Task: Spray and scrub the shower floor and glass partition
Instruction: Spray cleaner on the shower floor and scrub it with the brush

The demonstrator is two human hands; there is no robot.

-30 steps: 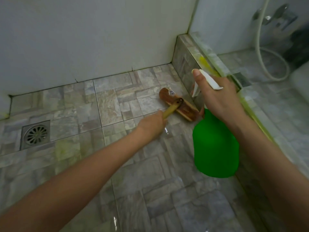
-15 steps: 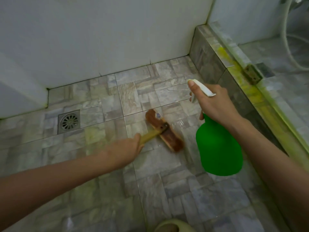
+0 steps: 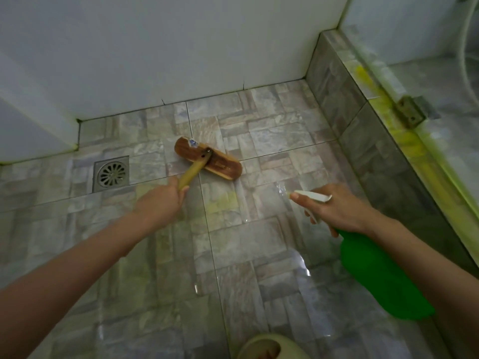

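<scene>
A wooden scrub brush lies bristles-down on the wet stone-pattern shower floor, just right of the drain. My left hand grips its yellowish handle. My right hand holds a green spray bottle by its white trigger head, nozzle pointing left over the floor, bottle body tilted low to the right. The glass partition rises from the raised tiled curb at the right.
A square metal drain sits at the left of the floor. White walls close the back and left. The tiled curb with yellow-green staining and a metal hinge bracket borders the right. A pale slipper toe shows at the bottom.
The brush has moved left and back toward the drain. My right hand has lowered and tipped the spray bottle, nozzle now pointing left over the floor.
</scene>
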